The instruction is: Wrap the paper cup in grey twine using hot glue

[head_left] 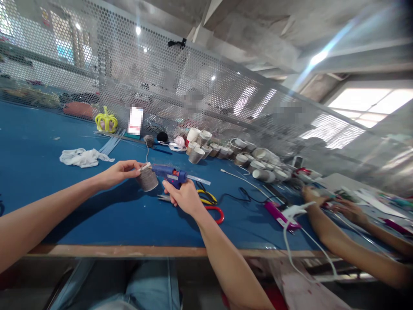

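Observation:
Between the fingers of my left hand [121,174] is the rim of a small grey cup wrapped in yarn [148,179], tilted above the blue table. A strand of yarn runs from its top back to a grey yarn ball [149,140]. My right hand [184,196] grips a blue hot glue gun [169,173], with a clear glue stick poking out of its rear. The gun's nozzle is at the cup's rim; whether they touch, I cannot tell. Beneath my right hand lie red-handled scissors [217,212] and a yellow-handled tool [209,197].
Many small cups [196,154] stand along the perforated metal screen [206,82]. White cloth [82,157] and a yellow crown-shaped piece [106,121] are on the left. A purple power strip [282,216] with cords lies right, near a co-worker's hands [350,211].

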Demonstrator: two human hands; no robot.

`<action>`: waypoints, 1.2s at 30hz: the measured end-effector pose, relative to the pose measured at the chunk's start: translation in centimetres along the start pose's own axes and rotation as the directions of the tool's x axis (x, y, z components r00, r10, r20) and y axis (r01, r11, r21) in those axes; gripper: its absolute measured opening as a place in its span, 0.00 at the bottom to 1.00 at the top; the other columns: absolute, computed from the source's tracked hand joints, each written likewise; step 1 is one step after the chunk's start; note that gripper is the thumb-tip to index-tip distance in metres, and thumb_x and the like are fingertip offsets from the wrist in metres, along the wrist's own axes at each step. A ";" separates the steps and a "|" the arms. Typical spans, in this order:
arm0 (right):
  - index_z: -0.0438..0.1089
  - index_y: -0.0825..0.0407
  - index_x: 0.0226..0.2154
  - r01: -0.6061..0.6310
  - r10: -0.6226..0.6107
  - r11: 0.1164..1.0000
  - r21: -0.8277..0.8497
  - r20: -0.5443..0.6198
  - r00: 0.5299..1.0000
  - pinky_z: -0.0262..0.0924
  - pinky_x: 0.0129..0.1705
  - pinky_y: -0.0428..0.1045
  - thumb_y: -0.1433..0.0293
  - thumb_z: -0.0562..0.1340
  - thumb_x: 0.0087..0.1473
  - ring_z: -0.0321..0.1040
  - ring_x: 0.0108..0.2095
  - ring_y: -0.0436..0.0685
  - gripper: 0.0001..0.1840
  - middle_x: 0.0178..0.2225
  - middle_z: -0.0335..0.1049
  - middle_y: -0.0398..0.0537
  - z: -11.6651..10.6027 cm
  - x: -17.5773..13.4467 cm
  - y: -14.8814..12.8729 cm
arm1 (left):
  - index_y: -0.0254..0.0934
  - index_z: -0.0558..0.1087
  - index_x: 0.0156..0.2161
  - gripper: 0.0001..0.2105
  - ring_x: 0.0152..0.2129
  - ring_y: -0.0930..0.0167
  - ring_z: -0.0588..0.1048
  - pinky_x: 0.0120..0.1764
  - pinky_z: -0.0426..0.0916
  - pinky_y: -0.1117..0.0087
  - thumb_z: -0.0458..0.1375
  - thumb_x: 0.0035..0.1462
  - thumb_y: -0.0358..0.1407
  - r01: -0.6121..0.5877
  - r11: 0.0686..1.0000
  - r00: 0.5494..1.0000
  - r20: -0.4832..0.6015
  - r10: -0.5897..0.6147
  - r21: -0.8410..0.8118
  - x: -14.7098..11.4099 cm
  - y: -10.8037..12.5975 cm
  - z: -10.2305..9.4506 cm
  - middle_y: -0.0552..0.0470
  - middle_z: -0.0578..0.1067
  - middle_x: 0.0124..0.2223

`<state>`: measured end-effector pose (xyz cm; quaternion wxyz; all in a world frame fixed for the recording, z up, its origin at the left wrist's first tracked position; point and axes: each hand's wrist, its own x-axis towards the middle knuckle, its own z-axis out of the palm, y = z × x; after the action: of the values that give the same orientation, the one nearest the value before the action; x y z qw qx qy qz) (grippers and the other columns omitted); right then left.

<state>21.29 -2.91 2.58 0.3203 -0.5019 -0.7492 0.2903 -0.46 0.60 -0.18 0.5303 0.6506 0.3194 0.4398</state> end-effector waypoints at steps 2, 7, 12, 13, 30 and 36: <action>0.62 0.55 0.15 -0.005 0.005 1.000 0.001 -0.019 1.000 0.55 0.15 0.42 0.60 0.54 0.48 0.55 0.09 0.45 0.19 0.07 0.57 0.40 0.0 0.1 0.1 | 0.37 0.69 0.24 0.06 0.52 0.65 0.61 0.51 0.53 0.65 0.58 0.45 0.38 0.005 1.000 1.000 0.002 -0.005 -0.001 0.0 0.0 -0.1 0.49 0.73 0.43; 0.62 0.55 0.15 0.000 0.000 0.999 0.032 0.001 1.000 0.54 0.14 0.41 0.59 0.55 0.47 0.55 0.09 0.45 0.19 0.08 0.57 0.39 0.0 0.2 0.3 | 0.37 0.69 0.25 0.06 0.52 0.65 0.61 0.50 0.55 0.66 0.58 0.45 0.38 0.013 1.000 1.000 0.022 -0.013 -0.012 0.0 0.0 -0.2 0.48 0.73 0.45; 0.62 0.55 0.15 -0.002 0.003 1.000 0.022 -0.021 1.000 0.54 0.14 0.41 0.59 0.55 0.47 0.55 0.09 0.45 0.19 0.08 0.57 0.40 0.0 0.2 0.3 | 0.37 0.69 0.24 0.06 0.51 0.66 0.62 0.49 0.56 0.66 0.58 0.44 0.38 0.017 1.000 1.000 0.009 -0.017 -0.009 0.0 0.1 -0.1 0.47 0.73 0.44; 0.62 0.55 0.15 0.000 0.000 1.000 0.019 -0.020 1.000 0.54 0.14 0.41 0.59 0.54 0.47 0.55 0.09 0.45 0.19 0.08 0.57 0.40 0.0 0.2 0.3 | 0.37 0.69 0.25 0.06 0.51 0.66 0.62 0.49 0.56 0.66 0.58 0.45 0.38 0.015 1.000 1.000 0.010 -0.015 -0.004 0.0 0.1 -0.1 0.47 0.73 0.44; 0.64 0.56 0.17 -0.010 0.010 1.000 -0.007 0.040 0.999 0.55 0.14 0.41 0.59 0.54 0.48 0.55 0.10 0.45 0.18 0.09 0.58 0.40 0.6 -0.4 -0.3 | 0.37 0.69 0.24 0.06 0.52 0.65 0.60 0.52 0.53 0.63 0.58 0.45 0.37 -0.016 1.000 1.000 0.013 0.017 -0.018 0.1 -0.4 -0.3 0.48 0.72 0.45; 0.63 0.56 0.17 -0.019 0.019 0.999 0.034 -0.009 1.000 0.54 0.13 0.41 0.59 0.55 0.47 0.55 0.10 0.45 0.18 0.09 0.58 0.40 0.1 0.0 0.3 | 0.36 0.67 0.26 0.06 0.53 0.64 0.58 0.52 0.52 0.61 0.56 0.47 0.37 -0.010 1.000 0.998 0.068 0.011 -0.005 0.1 -0.3 -0.4 0.47 0.72 0.46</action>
<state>21.33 -2.80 2.28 0.3296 -0.5049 -0.7378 0.3034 -0.79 0.94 -0.45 0.5402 0.6657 0.2966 0.4209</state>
